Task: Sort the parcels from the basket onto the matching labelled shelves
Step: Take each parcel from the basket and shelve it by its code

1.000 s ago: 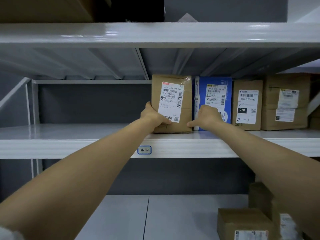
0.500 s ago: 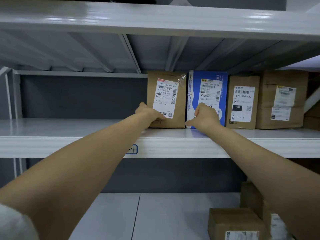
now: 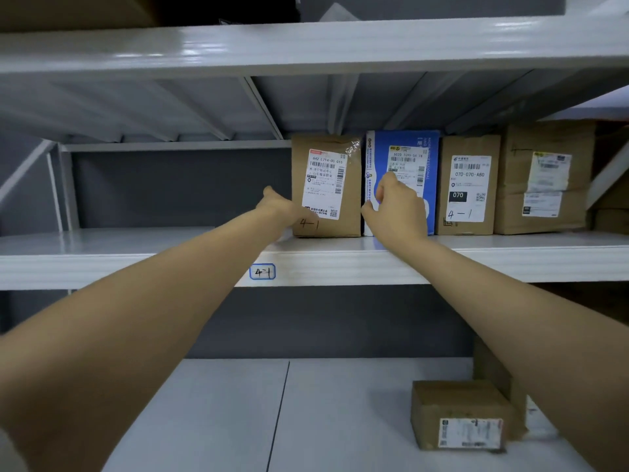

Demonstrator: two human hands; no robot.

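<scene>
A brown parcel (image 3: 326,185) with a white label and "4-1" handwritten near its bottom stands upright on the grey shelf (image 3: 476,264). The shelf's front edge carries a small tag reading 4-1 (image 3: 262,272). My left hand (image 3: 279,207) touches the parcel's lower left edge, thumb raised clear of the front face. My right hand (image 3: 396,206) hovers just right of the parcel, in front of a blue parcel (image 3: 406,158), fingers loosely curled and holding nothing.
Right of the blue parcel stand a brown parcel marked 070 and 4-1 (image 3: 469,185) and a larger carton (image 3: 544,178). The same shelf is bare to the left (image 3: 136,240). A small box (image 3: 459,413) lies on the lower shelf. Another shelf (image 3: 306,46) hangs close overhead.
My left hand has slid off the parcel's front to its left edge, uncovering the handwritten 4-1. My right hand has lifted from the parcel's lower right corner.
</scene>
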